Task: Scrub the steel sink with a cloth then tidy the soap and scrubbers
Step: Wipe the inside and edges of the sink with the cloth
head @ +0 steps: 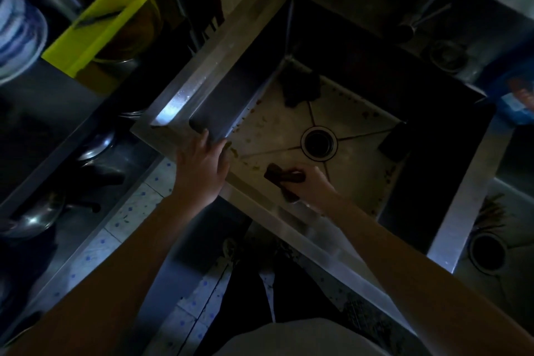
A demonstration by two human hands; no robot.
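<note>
Forearms come up from the bottom edge, both mine, bare, reaching into dim light. Left hand (202, 165) rests on the near-left corner of the steel sink (185, 101), fingers spread fairly wide, tips draped over the inner edge, nothing held. Right hand (313, 185) is down inside the basin, fingers curled tight round a dark cloth (284, 179). Cloth is bunched, pressed on the sink floor close to the near wall, just in front of the drain (318, 142). One end of the cloth sticks out left of my fingers.

Sink floor is pale with brownish food scraps (254, 121) scattered, mostly along the left wall and edges. Dark scrubber lump (300, 87) sits in the far-left corner of the basin, touching the floor, well apart from the cloth. Dark block (394, 140) leans at the right wall; sponge or soap, cannot tell.

Left of the sink: yellow-green cutting board (98, 23), tilted, a dark knife-like thing on it. Blue-striped dishes (17, 23) at the far left. Metal pans (92, 147) on a lower shelf. Second basin with its own drain (488, 253) on the right. Blue object (514, 89) at the right edge, too blurred to name.
</note>
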